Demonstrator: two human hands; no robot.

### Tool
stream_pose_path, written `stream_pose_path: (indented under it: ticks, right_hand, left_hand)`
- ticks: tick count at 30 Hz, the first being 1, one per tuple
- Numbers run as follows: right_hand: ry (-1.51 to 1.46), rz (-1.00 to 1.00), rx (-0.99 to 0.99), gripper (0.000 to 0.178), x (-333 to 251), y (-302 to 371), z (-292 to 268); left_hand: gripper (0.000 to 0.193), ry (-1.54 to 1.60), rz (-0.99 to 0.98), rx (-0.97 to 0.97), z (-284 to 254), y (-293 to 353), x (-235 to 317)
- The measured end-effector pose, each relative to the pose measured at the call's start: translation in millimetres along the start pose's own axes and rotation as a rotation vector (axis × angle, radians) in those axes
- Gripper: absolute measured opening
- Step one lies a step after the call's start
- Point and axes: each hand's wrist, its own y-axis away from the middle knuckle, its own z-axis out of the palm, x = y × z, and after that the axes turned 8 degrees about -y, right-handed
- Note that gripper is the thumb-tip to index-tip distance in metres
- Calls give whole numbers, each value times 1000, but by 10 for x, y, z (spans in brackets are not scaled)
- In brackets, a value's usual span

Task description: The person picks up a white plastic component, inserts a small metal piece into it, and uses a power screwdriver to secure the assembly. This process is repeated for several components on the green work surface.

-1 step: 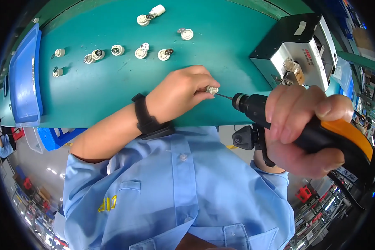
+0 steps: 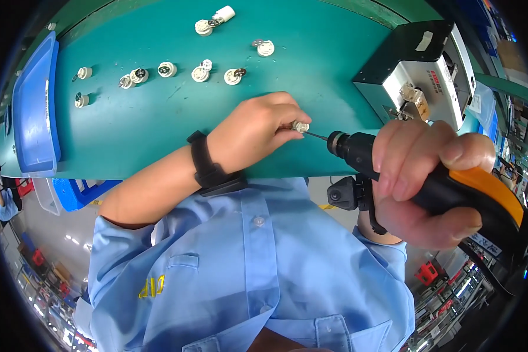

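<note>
My left hand [image 2: 263, 124] pinches a small round cream plastic part [image 2: 301, 127] between thumb and fingertips above the bench. In my right hand [image 2: 422, 176] is a black and orange electric screwdriver [image 2: 361, 151], its fingers wrapped round the body. The thin bit [image 2: 315, 135] points left at the cream part, its tip at or very near it; whether they touch I cannot tell. Beyond my left hand lie several similar cream parts [image 2: 166, 70], many with small dark or pale discs on or beside them.
The green bench [image 2: 158, 129] has a blue tray [image 2: 35, 111] at its left end. A black and silver machine [image 2: 416, 70] stands at the right, behind the screwdriver. One cream part with a white cylinder [image 2: 224, 14] lies at the far side.
</note>
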Motion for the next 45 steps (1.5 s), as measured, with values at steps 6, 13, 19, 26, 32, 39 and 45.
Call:
stream_pose_path:
  ticks: [6, 13, 19, 26, 32, 39, 45]
  right_hand:
    - [98, 53, 0, 50, 55, 23, 68]
    - [137, 75, -101, 47, 123, -30, 107]
    - [82, 6, -85, 46, 183, -32, 160]
    - [-46, -333, 280, 43, -637, -103, -210]
    - [127, -309, 386, 45, -604, 86, -368]
    - [252, -342, 418, 46, -906, 268, -537]
    - [312, -351, 386, 47, -964, 173, -579]
  left_hand:
    - [20, 14, -6, 2, -2, 19, 5]
    - [20, 25, 0, 24, -14, 0, 5]
    - [17, -96, -18, 1, -53, 76, 103]
    - [18, -414, -54, 0, -974, -737, 341]
    - [28, -762, -76, 243, -1752, -1598, -348]
    - [33, -1111, -125, -137, -1423, -941, -84]
    - [22, -748, -97, 46, -1344, -940, 83]
